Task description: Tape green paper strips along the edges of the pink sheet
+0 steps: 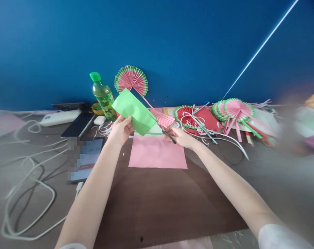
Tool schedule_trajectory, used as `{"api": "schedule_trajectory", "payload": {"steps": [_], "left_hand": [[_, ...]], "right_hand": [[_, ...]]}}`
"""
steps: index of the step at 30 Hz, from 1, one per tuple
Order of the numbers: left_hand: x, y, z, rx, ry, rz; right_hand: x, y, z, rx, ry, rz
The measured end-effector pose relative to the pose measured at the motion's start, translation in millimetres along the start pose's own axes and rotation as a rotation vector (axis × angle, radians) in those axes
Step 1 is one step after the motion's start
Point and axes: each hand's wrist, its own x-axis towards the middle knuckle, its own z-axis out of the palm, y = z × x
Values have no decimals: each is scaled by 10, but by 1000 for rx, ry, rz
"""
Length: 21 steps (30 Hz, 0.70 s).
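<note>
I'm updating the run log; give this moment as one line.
left hand: holds green paper; right hand: holds scissors at paper's edge; table: pink sheet

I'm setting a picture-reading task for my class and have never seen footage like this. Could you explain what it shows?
There is no machine here: a person works bare-handed. The single picture comes from a camera worn on their head, looking forward and down. The left hand holds green paper; the right hand holds scissors, blades at that paper's edge. Below, pink paper lies on the brown table. Near the blue wall are a green-capped bottle and a pleated fan. More fans lie to the right; a phone and white cables lie left.
</note>
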Motion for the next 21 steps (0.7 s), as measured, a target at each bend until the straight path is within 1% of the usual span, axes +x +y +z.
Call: {"api": "schedule_trajectory", "payload": {"steps": [6, 16, 21], "left_hand": [[-4, -4, -7, -15, -10, 9], [-12, -9, 1, -18, -6, 20], [-31, -55, 31, 42, -55, 75]], "right_hand": [[-2, -19, 5, -1, 30, 24], [20, 10, -1, 13, 47, 20], [14, 11, 6, 6, 70, 50]]}}
